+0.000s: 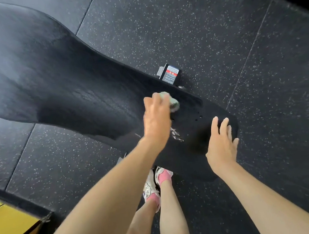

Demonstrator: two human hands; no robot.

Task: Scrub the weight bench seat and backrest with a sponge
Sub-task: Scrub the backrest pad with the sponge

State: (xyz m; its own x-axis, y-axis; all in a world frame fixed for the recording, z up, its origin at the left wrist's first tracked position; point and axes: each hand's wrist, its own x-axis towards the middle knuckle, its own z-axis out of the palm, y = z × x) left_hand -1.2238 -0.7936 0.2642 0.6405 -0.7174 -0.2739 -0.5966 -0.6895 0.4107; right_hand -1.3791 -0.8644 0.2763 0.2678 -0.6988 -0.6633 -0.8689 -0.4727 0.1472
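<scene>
A long black padded weight bench (53, 84) runs from the upper left down to the lower middle of the head view. My left hand (157, 119) grips a pale green sponge (171, 100) and presses it on the pad near the bench's far edge. White foam streaks (177, 134) lie on the pad just right of that wrist. My right hand (221, 144) rests flat on the near end of the bench, fingers straight and spread, holding nothing.
Black speckled rubber floor tiles (227, 37) surround the bench. A metal frame part with a red and white label (171, 74) sticks out beyond the far edge. My feet in white shoes and pink socks (157, 185) stand beside the bench. A yellow box (6, 228) sits at lower left.
</scene>
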